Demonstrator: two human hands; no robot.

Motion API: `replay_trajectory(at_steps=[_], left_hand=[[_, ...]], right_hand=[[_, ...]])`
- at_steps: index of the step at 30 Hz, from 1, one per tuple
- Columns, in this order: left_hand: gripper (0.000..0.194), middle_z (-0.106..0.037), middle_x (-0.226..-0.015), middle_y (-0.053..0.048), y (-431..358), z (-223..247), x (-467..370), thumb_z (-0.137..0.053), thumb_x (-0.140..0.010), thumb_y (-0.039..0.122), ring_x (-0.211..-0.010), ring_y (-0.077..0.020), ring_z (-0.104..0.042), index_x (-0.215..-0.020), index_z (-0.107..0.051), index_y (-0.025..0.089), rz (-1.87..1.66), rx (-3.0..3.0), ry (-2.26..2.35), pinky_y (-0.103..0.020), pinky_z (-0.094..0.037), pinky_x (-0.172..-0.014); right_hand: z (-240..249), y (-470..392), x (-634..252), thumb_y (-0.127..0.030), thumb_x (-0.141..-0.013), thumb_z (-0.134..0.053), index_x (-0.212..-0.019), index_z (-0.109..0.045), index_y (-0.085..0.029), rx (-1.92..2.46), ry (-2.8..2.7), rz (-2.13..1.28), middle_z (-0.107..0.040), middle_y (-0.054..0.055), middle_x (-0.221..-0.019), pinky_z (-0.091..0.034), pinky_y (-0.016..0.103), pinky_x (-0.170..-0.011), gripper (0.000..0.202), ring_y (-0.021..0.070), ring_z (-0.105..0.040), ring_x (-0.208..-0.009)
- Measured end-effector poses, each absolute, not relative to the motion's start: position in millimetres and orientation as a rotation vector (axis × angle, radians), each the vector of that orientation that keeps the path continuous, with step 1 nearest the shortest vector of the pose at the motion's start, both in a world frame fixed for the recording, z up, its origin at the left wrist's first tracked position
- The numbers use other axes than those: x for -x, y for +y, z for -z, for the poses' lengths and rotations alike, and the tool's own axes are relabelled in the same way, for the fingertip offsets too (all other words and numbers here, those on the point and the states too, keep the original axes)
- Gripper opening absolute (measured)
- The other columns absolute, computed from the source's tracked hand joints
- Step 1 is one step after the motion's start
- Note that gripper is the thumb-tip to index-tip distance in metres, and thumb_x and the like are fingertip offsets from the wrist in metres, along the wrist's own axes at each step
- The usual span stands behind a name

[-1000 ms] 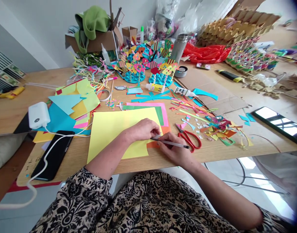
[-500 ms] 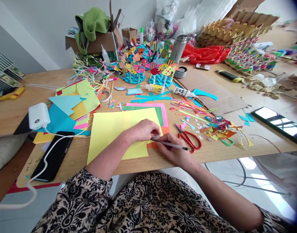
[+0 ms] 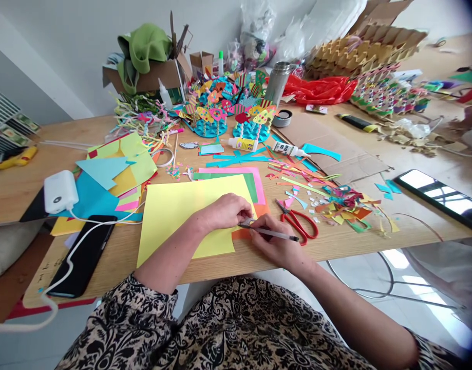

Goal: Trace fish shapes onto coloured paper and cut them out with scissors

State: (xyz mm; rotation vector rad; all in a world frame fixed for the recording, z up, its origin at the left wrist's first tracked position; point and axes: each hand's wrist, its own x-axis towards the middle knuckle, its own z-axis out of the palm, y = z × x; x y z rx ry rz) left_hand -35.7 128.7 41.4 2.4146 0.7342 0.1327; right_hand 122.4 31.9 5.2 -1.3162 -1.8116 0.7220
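Note:
My right hand (image 3: 280, 244) holds a pen (image 3: 276, 234) with a clear barrel, its tip pointing left toward my other hand. My left hand (image 3: 228, 210) is closed, with its fingertips curled down at the right edge of a yellow sheet of paper (image 3: 182, 210). A small pale piece shows under those fingertips, too hidden to name. Beneath the yellow sheet stick out green paper (image 3: 249, 181), pink paper (image 3: 260, 186) and orange paper (image 3: 241, 234). Red-handled scissors (image 3: 300, 223) lie just right of my right hand.
Paper scraps (image 3: 347, 205) spread at the right, near a phone (image 3: 439, 192). Glue bottles (image 3: 243, 144) and paper fish on blue bases (image 3: 210, 128) stand behind. At the left are coloured papers (image 3: 133, 159), a white power bank (image 3: 60, 191) and a black phone (image 3: 83, 257) with a cable.
The view has shifted slightly. Both hands stay at the same spot on the paper, and the pen has barely moved.

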Motion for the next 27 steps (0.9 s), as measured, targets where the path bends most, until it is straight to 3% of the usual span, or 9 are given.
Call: replay_trajectory(at_steps=[19,27], left_hand=[[0.026,-0.07,-0.084,-0.003,130.6,-32.1,38.0,-0.054,-0.075,0.002,-0.077,-0.013,-0.061,-0.083,-0.073,0.018,-0.156,-2.445,0.655,-0.024,-0.044,-0.073],[0.025,-0.069,-0.079,-0.002,129.0,-32.3,38.7,-0.054,-0.073,0.002,-0.071,-0.0126,-0.059,-0.08,-0.073,0.017,-0.199,-2.462,0.667,-0.024,-0.043,-0.068]], right_hand=[[-5.1,31.5,-121.8,-0.017,-0.075,-0.052,-0.072,-0.055,-0.018,1.366,-1.75,-0.705,-0.058,-0.001,-0.059,-0.036,0.021,-0.043,0.004,0.0078,-0.047,-0.047],[-2.7,31.6,-123.7,-0.017,-0.074,-0.052,-0.071,-0.054,-0.018,1.394,-1.701,-0.721,-0.057,0.0,-0.062,-0.037,0.022,-0.044,0.005,0.0088,-0.047,-0.05]])
